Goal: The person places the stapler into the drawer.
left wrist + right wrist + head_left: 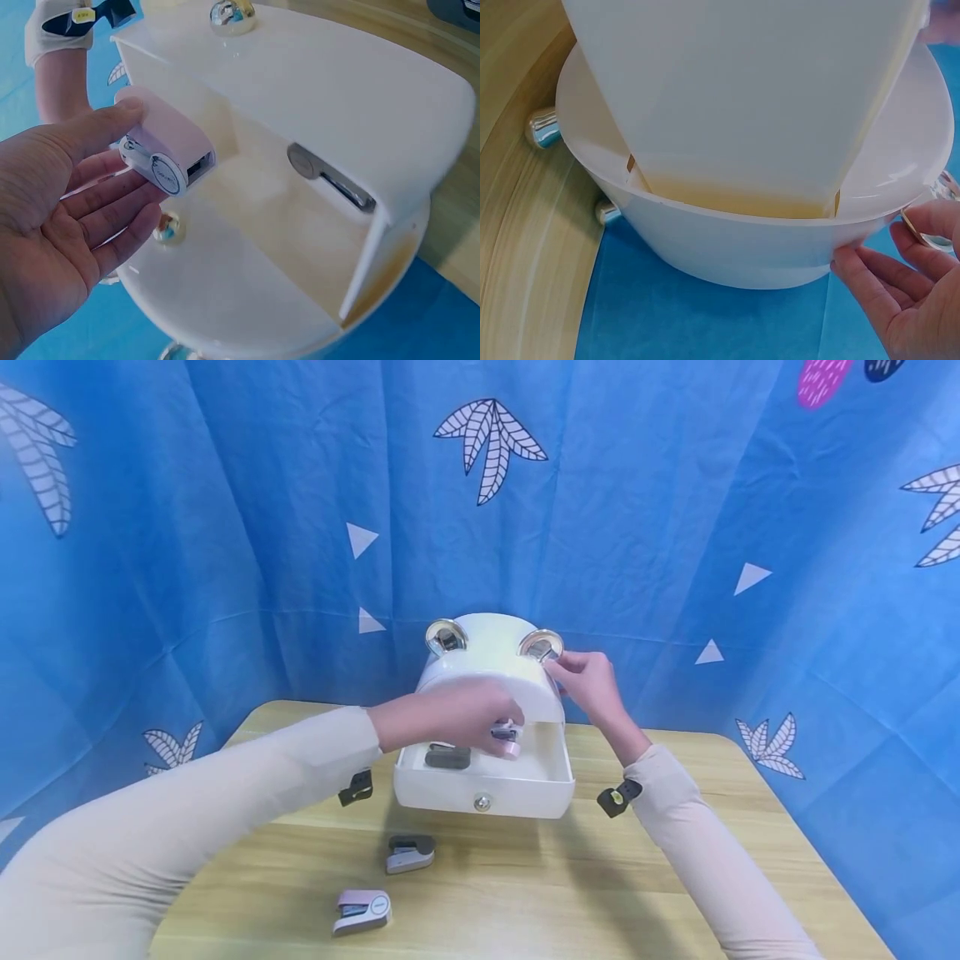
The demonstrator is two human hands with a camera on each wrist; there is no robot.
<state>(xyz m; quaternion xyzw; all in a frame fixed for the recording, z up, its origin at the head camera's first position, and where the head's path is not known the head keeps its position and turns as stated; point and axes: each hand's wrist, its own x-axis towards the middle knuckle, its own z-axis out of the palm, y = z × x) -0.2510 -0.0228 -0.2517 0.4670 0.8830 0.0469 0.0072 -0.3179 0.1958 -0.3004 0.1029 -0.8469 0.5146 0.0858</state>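
My left hand [465, 714] pinches a pink and white mini stapler [169, 135] between thumb and fingers, above the pulled-out drawer [525, 797] of a white storage box [491, 647]. Inside the drawer, toward its left side, lies a dark grey stapler [447, 757]. At the box's right ear my right hand [592, 685] steadies it. In the right wrist view, its fingers [874, 289] curl by the shiny gold ear [941, 241] and touch the box's side wall.
On the wooden table [637, 877] in front of the box lie a grey and white stapler [411, 855] and, nearer, a pink and white stapler [363, 912]. A round knob [482, 802] sits on the drawer's front. Blue patterned curtain [630, 527] hangs close behind the table.
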